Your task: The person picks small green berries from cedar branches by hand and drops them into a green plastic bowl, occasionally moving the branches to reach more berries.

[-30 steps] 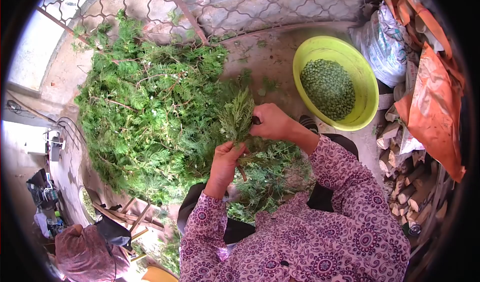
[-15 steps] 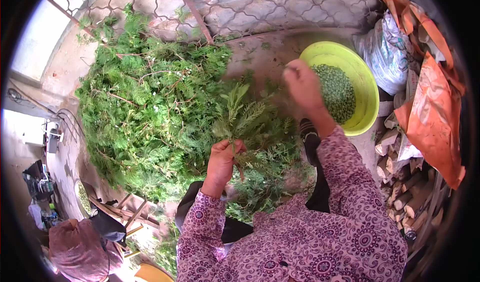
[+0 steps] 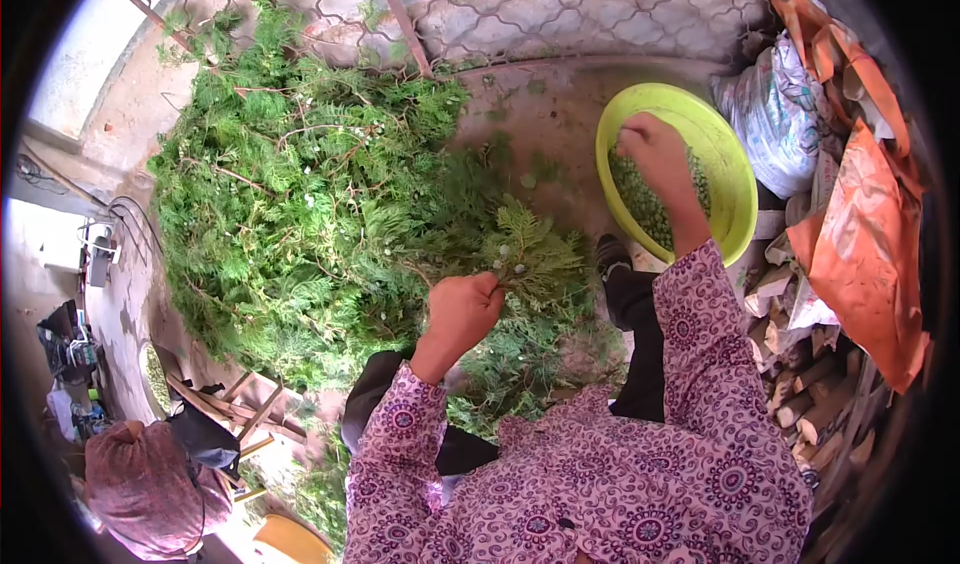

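1. Now the sprig (image 3: 530, 254) of green foliage lies over the lap, its stem end clamped in the closed left hand (image 3: 462, 309), its long axis fanning up and to the right from that fist.
2. Well apart to the right, the right hand (image 3: 655, 154) hangs over the yellow-green bowl (image 3: 735, 179) of green berries (image 3: 640, 204), fingers curled; whether it holds any, I cannot tell.
3. Beyond, to the left, sits the heap of cut branches (image 3: 290, 194).
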`<state>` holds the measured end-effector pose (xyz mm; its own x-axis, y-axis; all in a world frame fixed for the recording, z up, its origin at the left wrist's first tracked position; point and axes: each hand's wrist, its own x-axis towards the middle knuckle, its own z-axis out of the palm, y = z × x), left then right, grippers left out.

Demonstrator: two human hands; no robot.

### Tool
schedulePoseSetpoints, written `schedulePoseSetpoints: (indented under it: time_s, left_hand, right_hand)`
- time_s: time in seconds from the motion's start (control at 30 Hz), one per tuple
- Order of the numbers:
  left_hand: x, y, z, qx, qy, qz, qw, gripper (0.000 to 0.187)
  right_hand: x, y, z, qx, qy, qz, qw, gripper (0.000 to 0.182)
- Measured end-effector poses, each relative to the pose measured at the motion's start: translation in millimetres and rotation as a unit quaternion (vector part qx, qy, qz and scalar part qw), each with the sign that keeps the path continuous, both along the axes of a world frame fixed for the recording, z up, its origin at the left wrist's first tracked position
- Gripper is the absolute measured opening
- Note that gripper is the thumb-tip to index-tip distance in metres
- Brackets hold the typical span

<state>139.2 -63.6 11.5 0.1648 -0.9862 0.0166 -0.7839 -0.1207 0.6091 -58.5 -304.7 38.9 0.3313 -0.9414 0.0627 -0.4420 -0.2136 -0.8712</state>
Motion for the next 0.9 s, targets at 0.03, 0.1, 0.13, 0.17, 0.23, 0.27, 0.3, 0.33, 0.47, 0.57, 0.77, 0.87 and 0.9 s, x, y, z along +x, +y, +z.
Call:
schedulePoseSetpoints:
  time_s: [0.03, 0.1, 0.13, 0.17, 0.23, 0.27, 0.3, 0.33, 0.47, 0.57, 0.77, 0.87, 0.9]
  left_hand:
    - [-0.3, -0.1, -0.9, 0.001, -0.008, -0.009, 1.0, 0.017]
    - [-0.8, -1.0, -0.5, 0.002, -0.016, -0.017, 1.0, 0.017]
    - [-1.0, -1.6, 1.2, 0.012, -0.016, -0.021, 1.0, 0.018]
    - [-1.0, -1.5, 1.9, 0.022, -0.017, -0.025, 0.999, 0.019]
    - [-0.7, 0.1, -2.8, 0.017, -0.014, -0.029, 0.999, 0.019]
    - [-0.9, 0.3, -4.3, 0.01, -0.013, -0.034, 0.999, 0.02]
    - [-1.3, 0.4, -3.7, 0.011, -0.013, -0.033, 0.999, 0.02]
    - [-1.7, 0.6, -2.5, 0.017, -0.015, -0.037, 0.999, 0.021]
    - [-1.1, 1.6, -2.6, 0.029, -0.021, -0.048, 0.998, 0.021]
    - [-2.3, 2.0, -2.7, 0.027, -0.033, -0.033, 0.999, 0.021]
    - [-1.3, 6.0, 12.1, 0.03, -0.056, -0.067, 0.996, 0.017]
    - [-1.7, 6.5, 12.4, 0.034, -0.064, -0.067, 0.995, 0.017]
    - [-0.9, 6.7, 11.3, 0.035, -0.064, -0.068, 0.995, 0.017]
  right_hand:
    - [10.7, 9.9, 4.1, 0.094, -0.092, 0.04, 0.991, 0.017]
    - [29.5, 34.9, 18.1, 0.094, -0.044, 0.205, 0.973, 0.016]
    - [38.3, 47.3, 17.1, 0.087, -0.044, 0.269, 0.958, 0.018]
    - [45.8, 59.4, 15.7, 0.081, -0.045, 0.333, 0.939, 0.02]
    - [56.8, 80.2, 15.2, 0.081, -0.014, 0.387, 0.919, 0.026]
    - [60.6, 86.8, 13.4, 0.082, -0.014, 0.388, 0.918, 0.026]
    - [63.9, 92.2, 9.0, 0.041, 0.01, 0.411, 0.911, 0.028]
    - [66.1, 95.8, 3.2, 0.0, 0.033, 0.433, 0.901, 0.03]
    - [70.5, 103.7, -16.6, -0.035, 0.029, 0.434, 0.9, 0.02]
    - [70.6, 106.5, -14.4, -0.047, 0.024, 0.352, 0.934, 0.014]
    - [64.2, 78.7, 4.8, 0.159, -0.08, 0.183, 0.967, 0.012]
    - [66.1, 84.7, 5.9, 0.378, -0.141, 0.227, 0.886, 0.013]
    - [68.6, 88.9, 4.0, 0.384, -0.136, 0.291, 0.865, 0.014]
